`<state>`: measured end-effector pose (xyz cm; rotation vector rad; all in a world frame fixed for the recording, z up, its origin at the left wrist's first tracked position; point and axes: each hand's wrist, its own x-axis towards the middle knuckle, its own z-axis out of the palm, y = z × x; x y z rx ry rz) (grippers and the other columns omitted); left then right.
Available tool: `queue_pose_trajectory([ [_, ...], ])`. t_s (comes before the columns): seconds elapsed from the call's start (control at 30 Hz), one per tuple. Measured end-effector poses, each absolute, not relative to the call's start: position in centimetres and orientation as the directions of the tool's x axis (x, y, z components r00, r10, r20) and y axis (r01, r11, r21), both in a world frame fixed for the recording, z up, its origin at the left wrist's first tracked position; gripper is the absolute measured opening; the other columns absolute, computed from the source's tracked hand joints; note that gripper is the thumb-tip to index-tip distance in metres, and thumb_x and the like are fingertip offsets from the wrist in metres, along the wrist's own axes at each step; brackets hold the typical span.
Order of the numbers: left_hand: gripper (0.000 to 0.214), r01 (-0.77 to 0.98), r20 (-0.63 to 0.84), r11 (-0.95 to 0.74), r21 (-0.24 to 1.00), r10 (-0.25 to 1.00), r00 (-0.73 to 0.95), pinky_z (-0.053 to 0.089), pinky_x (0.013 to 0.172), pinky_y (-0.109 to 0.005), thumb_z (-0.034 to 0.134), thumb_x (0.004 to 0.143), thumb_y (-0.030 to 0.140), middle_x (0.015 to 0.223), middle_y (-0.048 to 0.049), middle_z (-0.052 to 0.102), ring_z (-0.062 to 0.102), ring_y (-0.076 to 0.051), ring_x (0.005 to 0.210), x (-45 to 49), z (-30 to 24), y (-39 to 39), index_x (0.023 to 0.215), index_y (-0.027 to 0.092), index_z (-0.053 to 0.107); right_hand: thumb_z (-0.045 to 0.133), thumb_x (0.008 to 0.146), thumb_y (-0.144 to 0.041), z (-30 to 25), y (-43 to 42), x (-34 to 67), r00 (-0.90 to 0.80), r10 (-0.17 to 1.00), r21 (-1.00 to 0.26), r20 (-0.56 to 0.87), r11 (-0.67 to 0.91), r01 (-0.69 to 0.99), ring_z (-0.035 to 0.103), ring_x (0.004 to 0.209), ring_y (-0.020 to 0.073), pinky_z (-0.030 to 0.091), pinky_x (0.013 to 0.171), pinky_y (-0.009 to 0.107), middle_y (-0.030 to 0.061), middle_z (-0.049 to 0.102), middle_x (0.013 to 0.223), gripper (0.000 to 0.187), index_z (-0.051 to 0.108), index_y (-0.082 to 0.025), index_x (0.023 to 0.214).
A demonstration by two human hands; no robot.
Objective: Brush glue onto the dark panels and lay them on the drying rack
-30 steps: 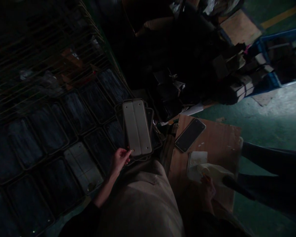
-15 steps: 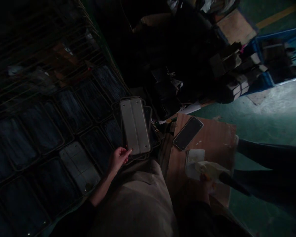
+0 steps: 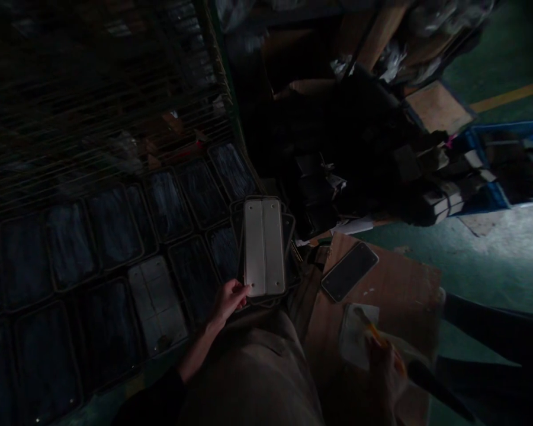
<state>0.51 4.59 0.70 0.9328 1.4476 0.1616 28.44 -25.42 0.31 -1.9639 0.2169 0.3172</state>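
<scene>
My left hand point(image 3: 231, 300) pinches the lower left corner of a pale grey rectangular panel point(image 3: 265, 248) with rounded ends, a lengthwise centre line and small holes near its corners. That panel lies on a stack of similar dark-edged panels point(image 3: 288, 228), turned at different angles. My right hand point(image 3: 384, 358) is closed around a brush point(image 3: 370, 327) with a yellow-orange handle. The brush tip is over a whitish flat container point(image 3: 353, 340) on a wooden board point(image 3: 406, 284). Dim light hides the contents. A dark panel point(image 3: 350, 272) with a light edge lies on the same board.
Many dark panels point(image 3: 115, 225) and one pale panel point(image 3: 157, 302) lie in rows at left, beside a wire rack point(image 3: 160, 89). Bundled dark pieces point(image 3: 444, 198) and a blue crate point(image 3: 493, 198) stand at far right. Someone's dark-clad legs point(image 3: 484, 325) are by the board.
The view has shifted, so the scene sits lower and farther right. The brush shows more clearly above the whitish container. My left hand still holds the panel's corner.
</scene>
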Motion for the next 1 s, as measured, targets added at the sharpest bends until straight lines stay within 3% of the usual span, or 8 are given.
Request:
queue_pose_trajectory([
  [0.07, 0.048, 0.386, -0.765, 0.669, 0.635, 0.613, 0.197, 0.040, 0.041, -0.018, 0.078, 0.058, 0.058, 0.052, 0.0018, 0.061, 0.058, -0.011, 0.047, 0.4, 0.9, 4.6, 0.066, 0.018, 0.053, 0.072, 0.083, -0.051, 2.0, -20.0, 28.9, 0.944, 0.038, -0.891, -0.329, -0.345, -0.297, 0.069, 0.065, 0.0193, 0.059, 0.061, 0.032, 0.0038, 0.071, 0.081, 0.040, 0.067, -0.016, 0.101],
  [0.17, 0.047, 0.342, -0.781, 0.704, 0.622, 0.585, 0.216, 0.042, 0.041, -0.018, 0.078, 0.057, 0.055, 0.056, 0.0022, 0.062, 0.063, -0.013, 0.049, 0.5, 0.9, 4.6, 0.068, 0.018, 0.051, 0.066, 0.088, -0.046, 5.3, -10.7, 28.8, 0.890, 0.411, -0.940, -0.198, -0.337, -0.054, 0.070, 0.068, 0.0178, 0.058, 0.063, 0.029, 0.0044, 0.073, 0.084, 0.036, 0.068, -0.018, 0.111],
  [0.27, 0.047, 0.293, -0.784, 0.727, 0.621, 0.579, 0.225, 0.043, 0.040, -0.019, 0.078, 0.058, 0.054, 0.053, 0.0047, 0.059, 0.063, -0.013, 0.047, 0.6, 0.5, 4.3, 0.068, 0.020, 0.047, 0.059, 0.093, -0.043, 7.6, -2.6, 28.2, 0.641, 0.767, -0.902, -0.016, -0.288, 0.322, 0.071, 0.071, 0.0186, 0.057, 0.063, 0.027, 0.0057, 0.075, 0.090, 0.031, 0.069, -0.020, 0.111],
  [0.37, 0.050, 0.214, -0.776, 0.747, 0.630, 0.596, 0.206, 0.043, 0.038, -0.018, 0.079, 0.056, 0.054, 0.052, 0.0065, 0.058, 0.062, -0.013, 0.045, 0.7, -0.2, 3.9, 0.072, 0.021, 0.046, 0.051, 0.099, -0.037, 8.0, 3.1, 27.7, 0.313, 0.942, -0.775, 0.124, -0.105, 0.623, 0.072, 0.080, 0.0183, 0.057, 0.070, 0.026, 0.0063, 0.075, 0.097, 0.029, 0.068, -0.021, 0.116],
  [0.5, 0.050, 0.152, -0.763, 0.750, 0.644, 0.613, 0.203, 0.044, 0.037, -0.018, 0.080, 0.058, 0.053, 0.058, 0.0058, 0.060, 0.062, -0.011, 0.043, 0.6, -0.8, 3.4, 0.077, 0.020, 0.048, 0.043, 0.103, -0.032, 7.3, 8.0, 28.1, 0.004, 0.982, -0.599, 0.188, 0.112, 0.793, 0.072, 0.086, 0.0191, 0.055, 0.074, 0.027, 0.0088, 0.073, 0.105, 0.032, 0.065, -0.020, 0.122],
  [0.7, 0.045, 0.104, -0.746, 0.743, 0.661, 0.635, 0.203, 0.045, 0.039, -0.018, 0.079, 0.062, 0.050, 0.060, 0.0052, 0.060, 0.062, -0.011, 0.045, 0.6, -1.0, 2.9, 0.079, 0.019, 0.052, 0.045, 0.103, -0.026, 6.2, 10.9, 28.7, -0.171, 0.974, -0.455, 0.146, 0.220, 0.863, 0.070, 0.087, 0.0186, 0.052, 0.073, 0.025, 0.0085, 0.072, 0.105, 0.029, 0.063, -0.021, 0.124],
  [0.83, 0.042, 0.064, -0.741, 0.747, 0.662, 0.639, 0.205, 0.044, 0.039, -0.017, 0.079, 0.063, 0.047, 0.060, 0.0051, 0.060, 0.061, -0.010, 0.044, 0.5, -0.8, 2.9, 0.078, 0.018, 0.052, 0.042, 0.102, -0.021, 6.4, 7.5, 28.0, -0.245, 0.969, -0.436, 0.034, 0.235, 0.869, 0.068, 0.079, 0.0171, 0.049, 0.067, 0.023, 0.0080, 0.072, 0.098, 0.033, 0.060, -0.022, 0.130],
  [1.0, 0.038, 0.060, -0.745, 0.752, 0.657, 0.634, 0.207, 0.046, 0.041, -0.018, 0.076, 0.066, 0.045, 0.062, 0.0040, 0.061, 0.063, -0.011, 0.047, 0.5, -0.3, 3.0, 0.080, 0.018, 0.054, 0.038, 0.103, -0.021, 9.0, -0.7, 25.2, -0.352, 0.931, -0.533, -0.094, 0.252, 0.808, 0.064, 0.070, 0.0156, 0.044, 0.058, 0.023, 0.0076, 0.070, 0.089, 0.035, 0.061, -0.023, 0.129],
])
